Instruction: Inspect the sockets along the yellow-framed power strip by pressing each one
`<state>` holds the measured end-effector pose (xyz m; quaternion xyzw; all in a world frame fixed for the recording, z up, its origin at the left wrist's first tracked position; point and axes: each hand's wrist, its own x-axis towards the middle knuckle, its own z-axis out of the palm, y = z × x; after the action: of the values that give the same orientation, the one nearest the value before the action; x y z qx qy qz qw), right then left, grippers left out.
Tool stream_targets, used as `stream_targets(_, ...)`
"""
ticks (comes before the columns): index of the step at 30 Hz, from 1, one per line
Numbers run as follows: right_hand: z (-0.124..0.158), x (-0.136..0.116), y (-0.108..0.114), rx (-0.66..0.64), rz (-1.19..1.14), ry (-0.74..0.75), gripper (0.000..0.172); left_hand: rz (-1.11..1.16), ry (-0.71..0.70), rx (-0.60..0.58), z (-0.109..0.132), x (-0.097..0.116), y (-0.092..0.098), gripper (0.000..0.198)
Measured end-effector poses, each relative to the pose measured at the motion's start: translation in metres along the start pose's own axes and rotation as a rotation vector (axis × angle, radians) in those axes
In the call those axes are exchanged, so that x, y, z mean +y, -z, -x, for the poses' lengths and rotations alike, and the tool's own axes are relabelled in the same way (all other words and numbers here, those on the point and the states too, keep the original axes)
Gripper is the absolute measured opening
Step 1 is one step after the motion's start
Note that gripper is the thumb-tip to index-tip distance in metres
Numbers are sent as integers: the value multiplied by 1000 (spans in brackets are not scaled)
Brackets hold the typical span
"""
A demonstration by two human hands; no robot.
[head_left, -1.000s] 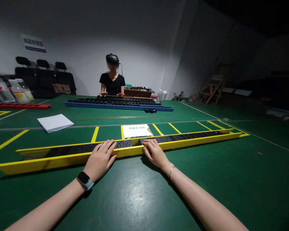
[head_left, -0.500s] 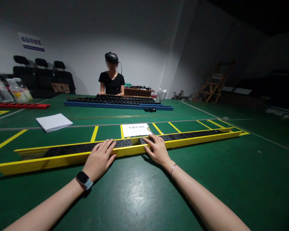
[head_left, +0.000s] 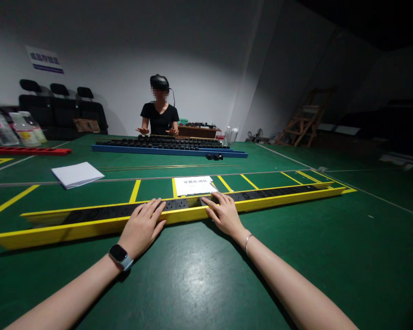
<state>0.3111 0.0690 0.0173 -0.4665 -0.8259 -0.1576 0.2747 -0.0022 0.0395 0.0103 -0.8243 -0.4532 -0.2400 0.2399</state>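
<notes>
On one rail (head_left: 186, 215), two hands (head_left: 140, 228) (head_left: 226, 214)

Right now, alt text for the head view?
Left hand and right hand lie over black socket modules, either side of a gap, in a long yellow channel on a green table. Beyond blue rails, a co-worker in black.

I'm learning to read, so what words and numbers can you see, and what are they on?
"穿模块-滑轨": on the white paper card behind the long yellow channel; smaller marks beneath are too faint.
White rectangular wall sign: too blurred to read surely.
Clear plastic bottles: printing too small and blurred.
No readable numbers.
</notes>
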Motion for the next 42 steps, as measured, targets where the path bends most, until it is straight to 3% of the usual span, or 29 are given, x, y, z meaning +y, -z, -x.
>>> stream_targets(42,-1,-1,-4,75,-110,-64,34,18,6,-9,0,0,1,51)
